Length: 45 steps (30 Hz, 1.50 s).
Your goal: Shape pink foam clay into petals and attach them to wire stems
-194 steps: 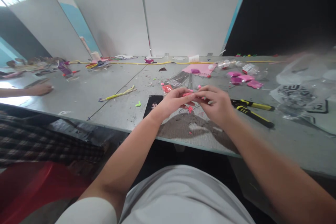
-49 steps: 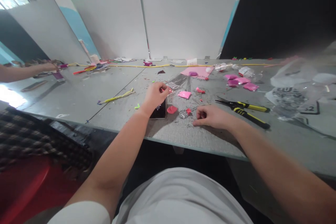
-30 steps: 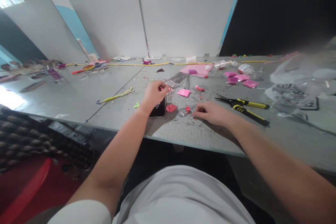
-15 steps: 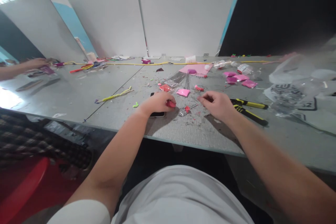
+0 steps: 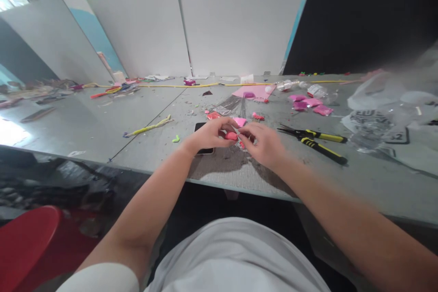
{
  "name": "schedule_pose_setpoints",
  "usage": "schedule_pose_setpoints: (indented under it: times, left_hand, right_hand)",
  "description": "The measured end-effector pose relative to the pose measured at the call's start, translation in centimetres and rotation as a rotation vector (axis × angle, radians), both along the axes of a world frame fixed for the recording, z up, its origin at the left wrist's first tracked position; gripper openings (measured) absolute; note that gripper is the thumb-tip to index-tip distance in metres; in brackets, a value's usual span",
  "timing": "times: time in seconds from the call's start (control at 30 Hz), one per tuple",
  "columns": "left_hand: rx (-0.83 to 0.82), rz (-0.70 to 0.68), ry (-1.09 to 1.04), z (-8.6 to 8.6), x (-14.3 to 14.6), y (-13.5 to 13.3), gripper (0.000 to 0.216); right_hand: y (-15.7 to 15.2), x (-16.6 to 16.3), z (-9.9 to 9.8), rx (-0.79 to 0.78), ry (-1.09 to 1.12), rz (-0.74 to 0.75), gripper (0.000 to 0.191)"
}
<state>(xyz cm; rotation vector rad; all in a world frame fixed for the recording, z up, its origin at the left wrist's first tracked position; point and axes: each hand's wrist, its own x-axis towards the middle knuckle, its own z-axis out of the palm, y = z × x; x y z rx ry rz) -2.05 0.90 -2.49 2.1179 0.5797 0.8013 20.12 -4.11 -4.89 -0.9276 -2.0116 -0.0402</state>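
Note:
My left hand pinches a small red-pink lump between thumb and fingers, just above the grey table. My right hand has come in beside it, fingertips curled and touching the same lump. A black phone lies partly under my left hand. A bright pink piece and a red scrap lie just beyond the hands.
Yellow-handled pliers lie to the right. Pink bags, a pink sheet and plastic bottles sit farther back. A clear plastic bag fills the right side. A yellow pipe cleaner lies left. A red stool stands below.
My left hand left the small bag at the back, picked up the red-pink lump by the phone and lifted it. My right hand moved left to meet it. The other person's arm is gone.

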Motion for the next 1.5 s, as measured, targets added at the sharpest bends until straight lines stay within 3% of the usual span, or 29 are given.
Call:
schedule_pose_setpoints:
  times: [0.1,0.2,0.6,0.7,0.87,1.03,1.13,1.23,1.33,1.43,1.5]
  left_hand:
    - [-0.059,-0.029,-0.027,0.0,0.0,-0.1,0.045]
    - [-0.019,-0.059,-0.03,0.0,-0.1,0.0,0.035]
    - [0.055,-0.09,0.035,0.5,-0.1,0.3,0.022]
    - [0.103,-0.007,0.033,0.4,-0.1,0.4,0.021]
    - [0.369,0.238,0.235,0.0,0.0,1.8,0.014]
    - [0.475,0.5,0.497,-0.7,0.7,3.9,0.016]
    - [0.49,0.591,0.432,-0.4,1.3,3.9,0.025]
    - [0.344,0.584,0.164,1.0,2.2,2.7,0.029]
    - [-0.033,0.403,-0.133,3.3,3.8,0.7,0.032]
    - [-0.276,0.198,-0.281,4.8,5.3,-1.0,0.024]
    - [-0.37,0.061,-0.368,4.6,5.9,-1.4,0.023]
  right_hand:
    - [-0.1,0.1,0.3,-0.019,0.001,0.05,0.009]
    - [-0.3,0.1,0.6,-0.047,-0.024,0.09,0.009]
    - [-0.8,0.0,1.1,-0.19,-0.063,0.026,0.014]
    - [-0.8,0.4,1.4,-0.177,0.025,-0.034,0.019]
    - [-0.7,0.6,1.8,-0.124,0.04,-0.094,0.028]
    - [-1.2,0.4,1.9,-0.097,0.093,-0.076,0.011]
    - [-2.0,0.8,2.2,-0.116,0.147,-0.075,0.008]
    - [-2.4,1.7,3.3,-0.166,0.197,-0.114,0.017]
    - [-2.2,2.5,5.5,-0.154,0.209,-0.123,0.026]
    - [-1.4,2.7,7.2,0.01,0.193,-0.078,0.024]
    - [-0.9,2.5,7.5,0.119,0.203,-0.032,0.019]
